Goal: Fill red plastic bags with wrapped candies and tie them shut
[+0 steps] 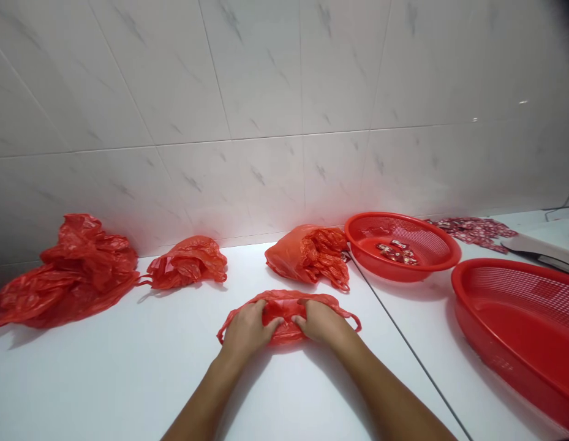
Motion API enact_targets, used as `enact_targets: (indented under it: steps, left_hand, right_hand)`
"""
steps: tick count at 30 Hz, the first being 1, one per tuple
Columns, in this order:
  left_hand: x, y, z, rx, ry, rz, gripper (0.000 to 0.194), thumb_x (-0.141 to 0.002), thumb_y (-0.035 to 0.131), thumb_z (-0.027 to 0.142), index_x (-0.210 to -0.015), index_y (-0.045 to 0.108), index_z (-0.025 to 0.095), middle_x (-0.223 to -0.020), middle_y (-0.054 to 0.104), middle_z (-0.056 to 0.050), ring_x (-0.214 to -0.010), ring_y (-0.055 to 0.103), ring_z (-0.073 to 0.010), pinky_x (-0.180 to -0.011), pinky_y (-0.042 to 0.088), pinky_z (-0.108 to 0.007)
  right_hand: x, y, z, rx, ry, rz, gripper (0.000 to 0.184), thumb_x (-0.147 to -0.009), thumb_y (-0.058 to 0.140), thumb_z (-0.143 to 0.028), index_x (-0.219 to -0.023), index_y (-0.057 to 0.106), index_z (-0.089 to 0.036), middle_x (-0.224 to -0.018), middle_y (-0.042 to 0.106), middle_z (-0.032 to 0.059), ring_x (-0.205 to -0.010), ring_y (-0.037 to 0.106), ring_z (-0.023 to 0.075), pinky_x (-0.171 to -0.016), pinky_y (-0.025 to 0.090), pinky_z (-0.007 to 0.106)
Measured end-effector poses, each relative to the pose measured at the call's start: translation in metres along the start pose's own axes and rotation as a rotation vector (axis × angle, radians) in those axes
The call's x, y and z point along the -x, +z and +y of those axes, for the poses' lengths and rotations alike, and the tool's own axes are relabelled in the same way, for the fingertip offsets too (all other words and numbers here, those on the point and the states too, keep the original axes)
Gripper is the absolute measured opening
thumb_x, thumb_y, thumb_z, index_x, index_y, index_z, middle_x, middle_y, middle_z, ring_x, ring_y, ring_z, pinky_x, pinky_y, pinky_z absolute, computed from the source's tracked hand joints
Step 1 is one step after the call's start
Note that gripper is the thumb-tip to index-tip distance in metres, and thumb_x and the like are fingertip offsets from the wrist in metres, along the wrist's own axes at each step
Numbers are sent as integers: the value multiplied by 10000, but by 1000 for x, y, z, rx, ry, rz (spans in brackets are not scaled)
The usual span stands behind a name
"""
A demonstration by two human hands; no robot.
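A red plastic bag (288,331) lies on the white tabletop in front of me, its loop handles sticking out at either side. My left hand (248,324) grips the left part of the bag, with the thumb pointing inward. On the right part, my right hand (321,320) holds the film in the same way, the two thumbs almost facing each other. Most of my fingertips are hidden in the folds. Just behind the bag rests a bunched orange-red plastic bag (307,254).
A small crumpled red bag (187,263) and a larger heap of red bag (82,269) lie to the left. On the right are a round red basket (357,245) holding small wrapped pieces (398,252), an oval red basket (495,343), patterned packets (472,231) and a tiled wall (266,92) behind.
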State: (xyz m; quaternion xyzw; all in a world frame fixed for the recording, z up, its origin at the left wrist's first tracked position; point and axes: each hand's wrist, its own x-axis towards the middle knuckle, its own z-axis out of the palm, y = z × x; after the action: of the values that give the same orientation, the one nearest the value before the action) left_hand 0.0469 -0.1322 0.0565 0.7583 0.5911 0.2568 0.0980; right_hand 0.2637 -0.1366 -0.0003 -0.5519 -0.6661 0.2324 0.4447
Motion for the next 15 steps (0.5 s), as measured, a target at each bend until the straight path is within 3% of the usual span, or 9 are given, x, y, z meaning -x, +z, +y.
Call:
enact_targets:
  steps: [2, 4, 6, 8, 10, 12, 15]
  left_hand:
    - [-6, -12, -7, 4, -75, -2, 293, -792, 718, 528, -710, 641, 257, -711, 690, -40, -635, 612, -243, -596, 354, -316]
    - [-11, -22, -13, 27, -139, -17, 340, -851, 646, 552, -678, 649, 259, -666, 682, -27, -583, 594, -223, -571, 336, -308]
    - [-12, -26, -14, 56, -143, -40, 327, -863, 627, 525, -684, 700, 262, -647, 683, -22, -574, 600, -220, -568, 344, -307]
    - [-11, -26, -10, 78, -99, -78, 260, -799, 703, 505, -703, 748, 268, -637, 681, -11, -579, 610, -216, -570, 358, -304]
    - [-6, -25, -5, 86, -36, -188, 232, -714, 790, 500, -778, 784, 276, -665, 696, 1, -618, 638, -220, -566, 370, -297]
    - [-1, -23, 1, 51, 14, -315, 392, -641, 854, 487, -978, 805, 294, -829, 761, -5, -776, 701, -253, -591, 415, -290]
    - [5, -22, 4, -33, 34, -396, 843, -570, 911, 419, -1376, 673, 344, -1300, 744, -34, -1195, 671, -326, -795, 528, -327]
  right_hand:
    - [3, -7, -14, 72, 44, -114, 325, -780, 788, -501, -973, 820, -241, -678, 757, 70, -502, 635, 239, -504, 370, 332]
    - [5, -13, -31, 148, 76, -253, 408, -938, 600, -591, -1067, 809, -265, -884, 811, 89, -668, 728, 262, -514, 369, 315]
    - [6, -17, -45, 222, 104, -340, 483, -1061, 373, -515, -1164, 782, -280, -1036, 812, 93, -839, 765, 274, -560, 415, 322]
    - [3, -21, -50, 307, 132, -339, 433, -1047, 422, -400, -1345, 697, -248, -1177, 782, 127, -981, 761, 296, -630, 473, 342]
    - [-1, -25, -46, 398, 171, -322, 547, -939, 611, -334, -1469, 589, -198, -1305, 726, 168, -1113, 729, 322, -722, 521, 356]
    - [-6, -30, -37, 459, 228, -348, 607, -839, 723, -327, -1413, 612, -165, -1340, 700, 182, -1177, 701, 335, -817, 547, 363]
    - [-12, -39, -26, 489, 297, -411, 530, -815, 736, -358, -1295, 670, -144, -1321, 706, 182, -1183, 697, 338, -916, 552, 381]
